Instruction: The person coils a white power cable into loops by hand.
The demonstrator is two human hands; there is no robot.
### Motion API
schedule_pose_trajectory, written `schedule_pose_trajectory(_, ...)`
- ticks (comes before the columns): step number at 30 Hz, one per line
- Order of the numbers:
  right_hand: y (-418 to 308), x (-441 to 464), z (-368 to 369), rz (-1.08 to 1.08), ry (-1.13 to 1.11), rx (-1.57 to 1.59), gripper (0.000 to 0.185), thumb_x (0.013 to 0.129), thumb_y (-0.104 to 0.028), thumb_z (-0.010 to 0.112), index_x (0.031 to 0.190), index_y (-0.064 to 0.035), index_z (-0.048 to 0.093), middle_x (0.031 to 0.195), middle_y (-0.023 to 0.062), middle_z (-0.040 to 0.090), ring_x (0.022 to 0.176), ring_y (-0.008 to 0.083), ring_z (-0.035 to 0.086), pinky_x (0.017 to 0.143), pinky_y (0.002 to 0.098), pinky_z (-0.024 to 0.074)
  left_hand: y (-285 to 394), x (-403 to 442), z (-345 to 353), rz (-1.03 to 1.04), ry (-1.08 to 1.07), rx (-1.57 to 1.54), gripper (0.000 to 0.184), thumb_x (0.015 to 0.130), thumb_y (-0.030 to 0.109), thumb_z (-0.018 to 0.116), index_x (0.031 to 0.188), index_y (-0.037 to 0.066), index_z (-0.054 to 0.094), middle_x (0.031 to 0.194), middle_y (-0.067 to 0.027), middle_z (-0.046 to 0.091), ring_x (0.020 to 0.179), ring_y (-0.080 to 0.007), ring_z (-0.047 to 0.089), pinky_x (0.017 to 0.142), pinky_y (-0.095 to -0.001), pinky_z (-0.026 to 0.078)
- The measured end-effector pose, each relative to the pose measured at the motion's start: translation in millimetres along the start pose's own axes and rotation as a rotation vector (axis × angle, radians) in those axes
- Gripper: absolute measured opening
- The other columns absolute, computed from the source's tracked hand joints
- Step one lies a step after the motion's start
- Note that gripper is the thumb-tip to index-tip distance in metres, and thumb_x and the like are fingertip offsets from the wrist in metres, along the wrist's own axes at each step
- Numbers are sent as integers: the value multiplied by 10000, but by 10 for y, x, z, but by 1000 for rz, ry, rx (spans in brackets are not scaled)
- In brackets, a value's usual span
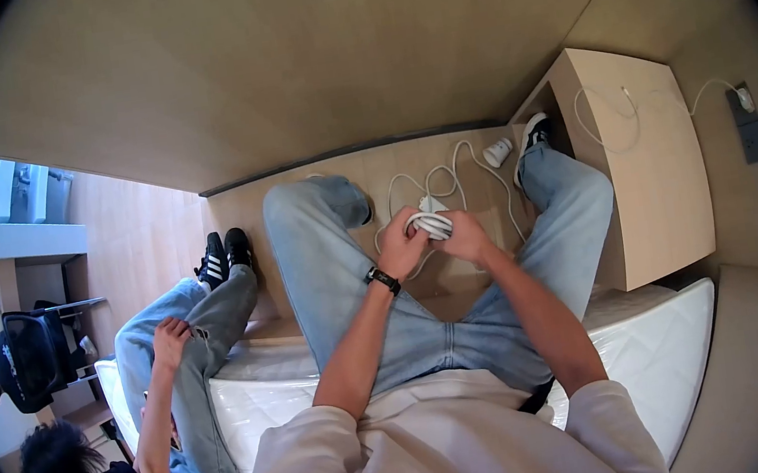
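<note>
Between my knees, a white cable (432, 224) is bunched into a small coil. My left hand (400, 247), with a dark watch (383, 280) at the wrist, is closed around the coil's left side. From the other side, my right hand (466, 237) grips the same coil with its fingers wrapped round. Just beyond the hands is a small white block (432, 204), partly hidden; I cannot tell its kind. Loose white cord (456, 169) loops over the floor behind them, near a white rounded plug-like piece (498, 152) beside my right foot.
At right stands a wooden cabinet (655, 190) with a thin white cable on top, leading to a wall socket (748, 126). I sit on a plastic-wrapped mattress (645, 364). Another person (175, 359) sits at my left. A wooden panel (326, 52) rises ahead; an office chair (35, 353) is far left.
</note>
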State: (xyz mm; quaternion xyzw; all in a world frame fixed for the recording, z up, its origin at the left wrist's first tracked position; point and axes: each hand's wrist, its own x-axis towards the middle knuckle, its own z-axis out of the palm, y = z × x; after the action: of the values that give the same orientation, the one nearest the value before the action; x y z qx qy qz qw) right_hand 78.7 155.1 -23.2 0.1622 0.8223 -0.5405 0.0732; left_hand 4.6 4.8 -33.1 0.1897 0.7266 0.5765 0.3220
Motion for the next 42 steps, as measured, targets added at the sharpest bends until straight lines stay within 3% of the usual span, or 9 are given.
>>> schedule_pose_trajectory(6,34,96,-27,-45,297,340,228,741,-40,662,967,-19,637,889,96,679,775,190,646,715,314,493,188,58,29,-157,-2,-647,299,963,285,453,1068,37,583,992,-38,603,814,-111,578,704,-227,473)
schedule_pose_trajectory(7,-15,93,-54,-49,286,458,176,751,0,649,926,9,630,860,49,662,743,119,610,671,268,482,186,53,43,-182,-40,-544,519,975,475,321,1102,44,580,1019,-46,601,783,-122,577,704,-255,470)
schedule_pose_trajectory(11,-361,-3,-173,145,349,908,207,738,56,603,931,-8,565,763,43,593,603,79,525,502,219,388,-100,28,137,-324,-290,-219,727,929,625,211,1164,39,571,909,-48,615,709,-114,548,638,-256,448)
schedule_pose_trajectory(15,-162,37,-337,107,378,1074,146,744,55,617,858,-32,591,676,1,535,524,69,429,478,220,344,-163,46,221,-301,-317,-278,597,945,548,330,1125,43,594,804,-39,603,682,-103,539,604,-245,435)
schedule_pose_trajectory(20,-185,61,-485,95,541,1263,128,775,28,590,854,-70,566,649,-15,478,506,72,386,500,244,369,-243,61,217,-54,-98,-141,187,853,164,610,984,31,603,783,-58,600,709,-139,561,639,-300,452)
schedule_pose_trajectory(27,-143,86,-512,23,666,1288,151,789,22,569,895,-82,538,646,-31,458,512,73,382,524,235,363,28,-87,335,16,-104,237,416,775,116,647,1156,20,510,1055,-154,611,889,-235,613,744,-335,487)
schedule_pose_trajectory(29,-143,66,-545,93,587,1582,141,820,-5,540,939,-80,525,624,-34,405,525,78,371,544,230,362,103,-109,388,355,43,243,532,820,115,659,1284,16,418,1084,-85,582,939,-144,570,820,-282,470)
schedule_pose_trajectory(32,-199,42,-555,109,562,1635,131,848,-34,513,972,-79,510,620,-33,374,536,84,369,556,228,362,174,-88,339,-114,-207,-256,547,772,169,718,1223,-2,461,1098,-93,589,960,-141,569,847,-276,462)
schedule_pose_trajectory(42,-51,124,-434,154,464,1477,141,889,-99,516,1028,-94,544,693,-16,468,639,92,477,615,239,423,133,-170,413,131,-62,-65,550,658,187,794,1093,-6,519,1015,-98,614,904,-141,585,795,-294,478)
